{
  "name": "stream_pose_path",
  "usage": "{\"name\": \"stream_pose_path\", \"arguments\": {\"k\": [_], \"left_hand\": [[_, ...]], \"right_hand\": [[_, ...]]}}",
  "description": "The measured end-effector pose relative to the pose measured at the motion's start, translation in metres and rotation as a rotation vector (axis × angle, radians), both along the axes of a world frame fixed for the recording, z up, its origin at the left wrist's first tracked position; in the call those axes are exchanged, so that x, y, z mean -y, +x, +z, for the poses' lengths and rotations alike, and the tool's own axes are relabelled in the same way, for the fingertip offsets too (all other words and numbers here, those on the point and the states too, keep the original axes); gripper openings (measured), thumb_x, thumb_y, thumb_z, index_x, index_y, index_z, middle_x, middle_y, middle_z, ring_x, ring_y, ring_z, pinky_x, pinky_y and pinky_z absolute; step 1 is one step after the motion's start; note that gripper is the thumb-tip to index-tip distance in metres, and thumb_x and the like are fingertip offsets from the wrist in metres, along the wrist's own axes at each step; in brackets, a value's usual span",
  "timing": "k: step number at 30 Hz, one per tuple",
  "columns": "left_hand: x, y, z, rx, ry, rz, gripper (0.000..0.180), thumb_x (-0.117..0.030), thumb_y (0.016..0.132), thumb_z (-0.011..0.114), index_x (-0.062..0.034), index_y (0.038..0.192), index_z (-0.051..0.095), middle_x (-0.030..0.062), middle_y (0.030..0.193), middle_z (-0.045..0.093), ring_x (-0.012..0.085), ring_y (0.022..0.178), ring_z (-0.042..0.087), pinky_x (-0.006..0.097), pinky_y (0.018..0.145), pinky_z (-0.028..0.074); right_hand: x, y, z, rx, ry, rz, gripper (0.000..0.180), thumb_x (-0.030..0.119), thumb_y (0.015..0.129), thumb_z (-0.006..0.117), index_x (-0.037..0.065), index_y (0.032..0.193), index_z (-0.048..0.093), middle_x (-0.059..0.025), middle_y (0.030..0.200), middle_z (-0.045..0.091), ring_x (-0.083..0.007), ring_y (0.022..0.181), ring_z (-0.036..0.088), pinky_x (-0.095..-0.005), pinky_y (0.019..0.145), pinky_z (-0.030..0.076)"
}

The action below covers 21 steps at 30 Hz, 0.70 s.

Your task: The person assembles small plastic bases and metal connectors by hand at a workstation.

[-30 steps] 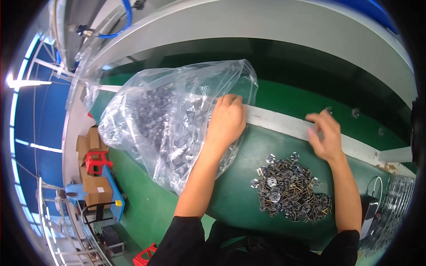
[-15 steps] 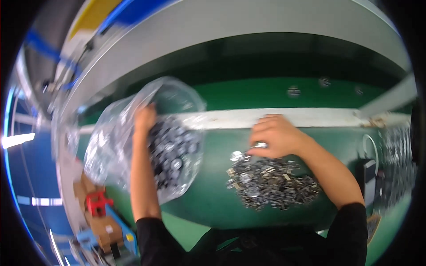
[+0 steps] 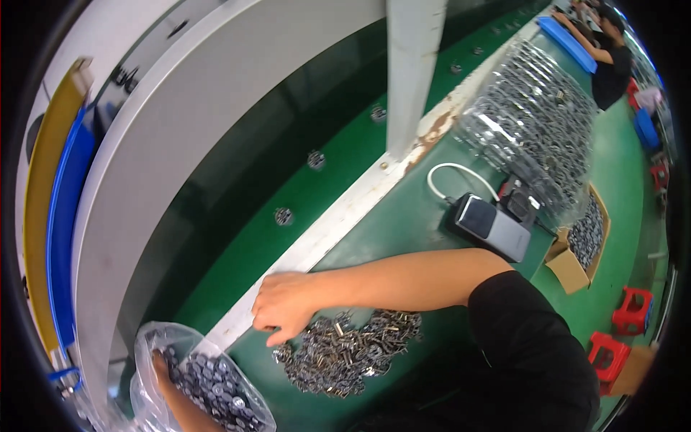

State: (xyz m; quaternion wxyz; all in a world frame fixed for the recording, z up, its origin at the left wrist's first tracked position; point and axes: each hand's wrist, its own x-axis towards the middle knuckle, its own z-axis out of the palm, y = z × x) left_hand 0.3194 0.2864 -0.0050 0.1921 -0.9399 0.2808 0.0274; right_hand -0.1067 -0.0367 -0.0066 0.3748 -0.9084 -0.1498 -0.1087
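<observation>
A clear plastic bag (image 3: pixel 150 333) at the lower left stands open, filled with dark grey round caps (image 3: pixel 216 389). My left hand (image 3: pixel 162 366) reaches inside it against the wall; its fingers are hidden among the caps and plastic. On the green table lies a heap of small shiny metal parts (image 3: pixel 345 353). My right hand (image 3: pixel 284 306) is at the heap's upper left edge, beside the white rail. Its fingers are curled with the thumb pointing down, and whatever they may hold is out of sight.
Beyond the white rail (image 3: pixel 324 230), round metal parts (image 3: pixel 316 160) sit spaced along a green belt. A metal post (image 3: pixel 410 79) rises from the rail. To the right are a power bank (image 3: pixel 493 227), stacked clear trays (image 3: pixel 536 119) and a carton (image 3: pixel 568 270) of parts. A co-worker (image 3: pixel 612 68) sits far right.
The view has swung to the right, bringing the trays, carton and co-worker into sight. My right hand showed a shiny metal piece before; none shows now. My left hand is still in the bag.
</observation>
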Motion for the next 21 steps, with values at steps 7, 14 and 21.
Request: {"name": "stream_pose_path", "arguments": {"k": [7,14,21], "left_hand": [[0.051,0.016,-0.016,-0.101,-0.207,-0.341,0.055,-0.044,0.097,0.043,0.0003,0.125,0.06,0.028,0.133,0.054,0.0417,0.126,0.05,0.048,0.106,0.038],[-0.015,0.0,-0.022,0.022,-0.185,0.006,0.059,-0.048,0.096,0.044,-0.0031,0.133,0.057,0.0272,0.14,0.049,0.0405,0.133,0.044,0.046,0.111,0.033],[0.059,-0.109,0.038,-0.131,-0.133,0.351,0.067,-0.052,0.095,0.045,0.0013,0.135,0.055,0.0269,0.146,0.045,0.0417,0.137,0.041,0.046,0.114,0.03]], "right_hand": [[-0.005,0.006,0.004,0.009,-0.018,0.036,0.033,0.044,0.077,0.069,0.012,0.07,0.066,-0.0058,0.073,0.066,-0.0309,0.072,0.065,-0.0449,0.063,0.048],[0.001,0.006,0.001,0.053,-0.039,-0.001,0.038,0.048,0.086,0.064,0.013,0.073,0.061,-0.0058,0.071,0.06,-0.0302,0.067,0.064,-0.0439,0.057,0.048],[0.009,0.002,0.008,-0.093,-0.002,-0.029,0.035,0.043,0.083,0.069,0.01,0.072,0.068,-0.0052,0.071,0.065,-0.0287,0.065,0.063,-0.041,0.06,0.048]]}}
